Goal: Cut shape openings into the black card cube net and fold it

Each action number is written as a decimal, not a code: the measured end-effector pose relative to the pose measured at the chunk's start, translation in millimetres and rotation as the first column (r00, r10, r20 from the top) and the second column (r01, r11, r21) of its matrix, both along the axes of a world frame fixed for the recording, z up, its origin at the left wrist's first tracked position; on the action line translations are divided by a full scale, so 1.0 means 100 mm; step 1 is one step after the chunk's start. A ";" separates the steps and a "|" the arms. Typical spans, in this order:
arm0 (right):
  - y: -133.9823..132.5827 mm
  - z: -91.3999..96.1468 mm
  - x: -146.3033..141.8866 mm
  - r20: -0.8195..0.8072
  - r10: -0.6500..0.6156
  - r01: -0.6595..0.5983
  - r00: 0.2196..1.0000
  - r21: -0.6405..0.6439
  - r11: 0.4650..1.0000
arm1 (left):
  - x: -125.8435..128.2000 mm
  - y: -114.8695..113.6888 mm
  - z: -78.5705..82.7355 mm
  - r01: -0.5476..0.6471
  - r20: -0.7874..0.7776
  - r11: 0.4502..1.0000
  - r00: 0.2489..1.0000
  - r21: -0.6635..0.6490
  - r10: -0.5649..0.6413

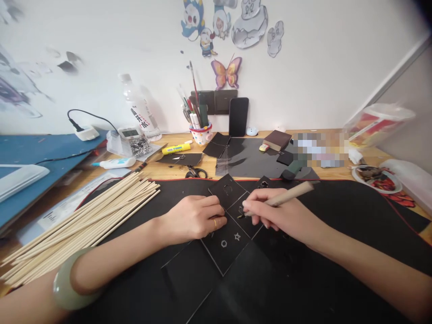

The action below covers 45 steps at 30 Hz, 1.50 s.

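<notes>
A sheet of black paper point(227, 255), turned cornerwise and marked with pale lines, lies on the black mat in front of me. It carries small cut-out shapes, among them a star point(237, 236) and a hexagon point(223, 243). My left hand point(199, 217), fingers curled and a ring on one, holds the paper down by its left side. In my right hand point(275, 208) is a pen-like tool point(290, 194) with a tan barrel, gripped like a pencil. Its dark tip meets the paper near a small shape point(240, 210). Whether that tip is a blade I cannot tell.
Many wooden sticks point(84, 220) lie at left. Scissors point(195, 173), a yellow glue stick point(176, 148) and a pen cup point(201, 134) stand or lie beyond the mat. A phone point(238, 117) leans on the wall. A clear bottle point(140, 110) stands at back left.
</notes>
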State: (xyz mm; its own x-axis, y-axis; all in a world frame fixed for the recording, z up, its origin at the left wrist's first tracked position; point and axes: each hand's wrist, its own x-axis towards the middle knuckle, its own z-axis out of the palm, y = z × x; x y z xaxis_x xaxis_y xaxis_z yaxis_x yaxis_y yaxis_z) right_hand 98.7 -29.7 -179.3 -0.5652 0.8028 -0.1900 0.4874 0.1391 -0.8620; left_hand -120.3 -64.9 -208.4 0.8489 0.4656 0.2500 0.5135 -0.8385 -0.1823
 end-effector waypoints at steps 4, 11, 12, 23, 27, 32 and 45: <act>0.08 -0.19 -0.17 -0.063 0.027 -0.026 0.998 0.023 0.999 | 0.02 -0.16 -0.03 -0.117 0.043 0.993 0.992 0.000 0.117; 0.17 -0.30 -0.32 -0.088 0.120 -0.119 0.989 0.017 0.993 | 0.07 -0.33 -0.08 -0.199 0.118 0.980 0.973 0.014 0.196; 0.17 -0.31 -0.33 -0.086 0.127 -0.126 0.988 0.015 0.992 | 0.07 -0.34 -0.09 -0.212 0.129 0.977 0.969 0.007 0.209; 0.16 -0.37 -0.35 -0.005 0.128 -0.128 0.992 0.079 0.989 | 0.04 -0.34 -0.15 -0.296 0.133 0.945 0.940 -0.139 0.314; 0.14 -0.35 -0.38 0.028 0.104 -0.107 0.994 0.157 0.982 | 0.04 -0.34 -0.14 -0.298 0.128 0.944 0.940 -0.141 0.316; 0.14 -0.35 -0.41 0.027 0.116 -0.119 0.993 0.171 0.978 | 0.05 -0.34 -0.16 -0.296 0.151 0.942 0.936 -0.158 0.319; 0.15 -0.30 -0.44 0.069 0.106 -0.116 0.992 0.156 0.981 | 0.05 -0.32 -0.15 -0.283 0.173 0.944 0.934 -0.172 0.311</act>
State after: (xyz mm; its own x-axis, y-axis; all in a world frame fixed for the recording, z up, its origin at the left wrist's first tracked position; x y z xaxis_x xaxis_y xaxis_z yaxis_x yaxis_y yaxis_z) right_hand 54.9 -15.0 -209.0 -0.6437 0.7586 -0.1011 0.5119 0.3286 -0.7938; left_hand -115.8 -97.1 -223.6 0.6072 0.7318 0.3095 0.7564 -0.6517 0.0568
